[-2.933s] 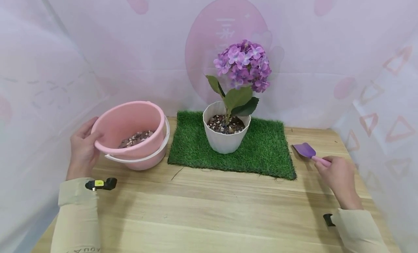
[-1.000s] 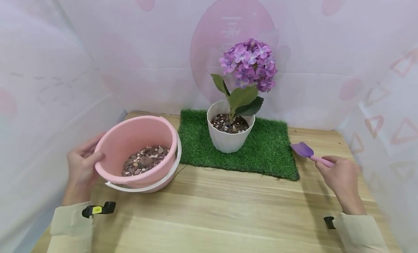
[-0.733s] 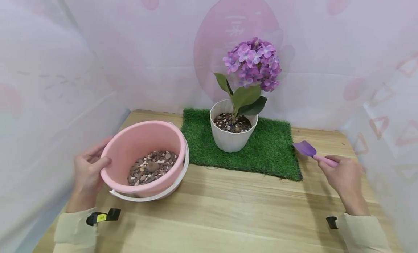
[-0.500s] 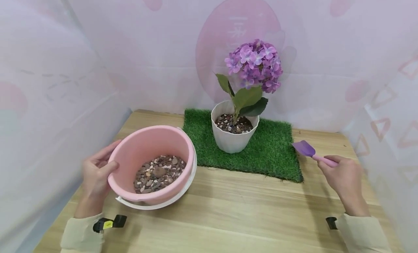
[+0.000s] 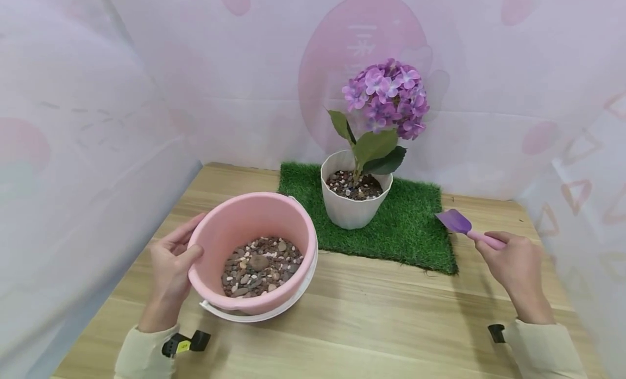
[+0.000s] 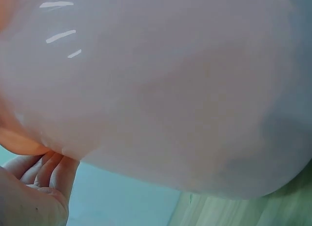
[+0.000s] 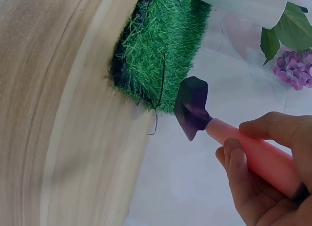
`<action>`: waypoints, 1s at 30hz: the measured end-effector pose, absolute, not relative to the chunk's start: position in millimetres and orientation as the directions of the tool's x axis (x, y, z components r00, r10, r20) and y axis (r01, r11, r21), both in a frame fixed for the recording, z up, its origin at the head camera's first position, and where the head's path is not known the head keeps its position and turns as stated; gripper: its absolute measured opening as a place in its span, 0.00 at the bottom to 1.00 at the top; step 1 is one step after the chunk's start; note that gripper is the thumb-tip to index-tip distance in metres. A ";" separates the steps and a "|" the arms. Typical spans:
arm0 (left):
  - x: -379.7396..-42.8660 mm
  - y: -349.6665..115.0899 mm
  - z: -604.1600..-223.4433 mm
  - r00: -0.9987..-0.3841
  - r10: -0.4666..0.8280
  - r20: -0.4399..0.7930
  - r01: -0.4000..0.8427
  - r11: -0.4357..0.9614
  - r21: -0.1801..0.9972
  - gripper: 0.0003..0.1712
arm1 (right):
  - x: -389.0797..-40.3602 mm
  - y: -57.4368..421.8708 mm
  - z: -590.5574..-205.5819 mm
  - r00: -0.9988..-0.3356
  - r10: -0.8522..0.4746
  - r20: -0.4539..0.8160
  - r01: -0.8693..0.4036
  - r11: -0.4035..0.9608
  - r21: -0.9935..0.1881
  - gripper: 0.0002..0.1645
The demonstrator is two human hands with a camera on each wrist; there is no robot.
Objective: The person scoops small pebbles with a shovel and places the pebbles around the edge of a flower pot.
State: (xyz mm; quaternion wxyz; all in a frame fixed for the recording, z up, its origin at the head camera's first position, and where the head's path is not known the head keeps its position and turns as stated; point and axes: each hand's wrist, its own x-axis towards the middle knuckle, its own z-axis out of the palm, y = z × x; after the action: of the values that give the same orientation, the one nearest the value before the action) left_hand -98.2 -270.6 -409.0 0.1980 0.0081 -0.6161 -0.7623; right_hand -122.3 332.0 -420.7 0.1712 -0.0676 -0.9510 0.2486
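Observation:
My left hand (image 5: 172, 265) grips the left rim of a pink bucket (image 5: 259, 210), thumb over the edge and fingers behind the outer wall. Pebbles and soil (image 5: 261, 267) cover the bucket's bottom, and its white handle (image 5: 274, 312) hangs down at the front. The bucket wall (image 6: 170, 99) fills most of the left wrist view. On the right, my right hand (image 5: 513, 265) holds a small shovel by its pink handle (image 7: 253, 155). The shovel's purple blade (image 5: 455, 221) hovers by the right edge of the grass mat.
A white pot (image 5: 353, 210) with a purple hydrangea (image 5: 388, 99) stands on the green grass mat (image 5: 415, 227) at the back centre. Pebbly soil (image 5: 354, 186) lies in the pot. White printed cloth (image 5: 235, 69) walls the wooden table (image 5: 381, 314) at the back and sides.
My left hand has brought the pink bucket right and nearer to me, and more of the pebbles inside now show. The right hand with the shovel stays almost where it was.

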 end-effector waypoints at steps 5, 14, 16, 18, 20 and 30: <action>-102.2 -256.3 -409.1 -0.937 -0.279 0.211 0.257 -0.139 0.956 0.35 | -122.7 330.2 -417.7 -0.935 0.217 0.280 0.051 0.865 -0.500 0.20; -113.5 -229.5 -407.7 -0.951 -0.231 0.206 0.236 -0.114 0.965 0.36 | -123.4 328.1 -414.9 -0.933 0.216 0.287 0.043 0.861 -0.507 0.21; -116.3 -225.7 -407.5 -0.952 -0.228 0.206 0.235 -0.107 0.966 0.36 | -123.7 328.5 -414.4 -0.930 0.214 0.299 0.036 0.862 -0.506 0.21; -118.7 -222.8 -407.4 -0.952 -0.224 0.207 0.235 -0.103 0.967 0.35 | -124.2 329.2 -413.6 -0.923 0.211 0.321 0.023 0.864 -0.502 0.21; -121.1 -220.6 -407.4 -0.953 -0.219 0.210 0.236 -0.096 0.967 0.34 | -124.9 329.6 -412.5 -0.911 0.206 0.357 0.003 0.869 -0.494 0.20; -135.6 -219.2 -407.3 -0.963 -0.148 0.225 0.238 -0.075 0.968 0.32 | -129.0 324.2 -402.2 -0.872 0.157 0.464 -0.093 0.877 -0.471 0.17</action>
State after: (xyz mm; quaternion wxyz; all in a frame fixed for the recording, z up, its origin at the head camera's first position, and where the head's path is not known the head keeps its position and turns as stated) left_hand -135.6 -219.2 -407.3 0.1315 -0.0338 -0.6672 -0.7324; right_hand -129.0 324.2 -402.2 0.2526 -0.0170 -0.9353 0.2471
